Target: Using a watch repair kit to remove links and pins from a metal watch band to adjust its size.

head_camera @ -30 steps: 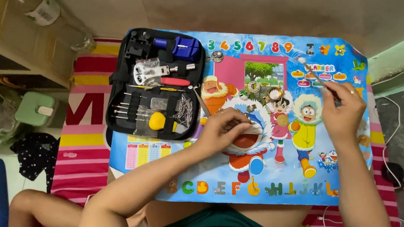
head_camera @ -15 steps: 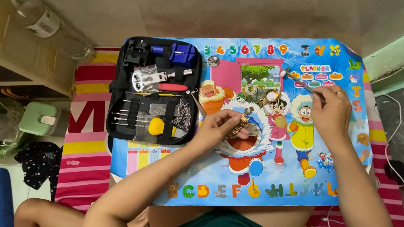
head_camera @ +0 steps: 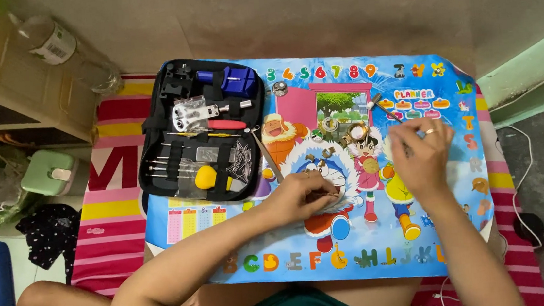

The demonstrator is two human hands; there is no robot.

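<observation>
Pinching something small that I cannot make out, the left hand (head_camera: 305,196) rests curled on the colourful cartoon mat (head_camera: 424,238) near its middle. Just to the right, the right hand (head_camera: 420,156) closes its fingers on a thin tool (head_camera: 383,107) reaching toward the far side. Small round metal parts (head_camera: 332,125) lie beyond the hands. An open black tool case (head_camera: 201,133) sits at the mat's far left.

We're down on a home floor here: a striped mat (head_camera: 113,206), a low table with a cartoon alphabet cover (head_camera: 424,238). An open tool kit case (head_camera: 154,150) makes it a hobby bench.
</observation>
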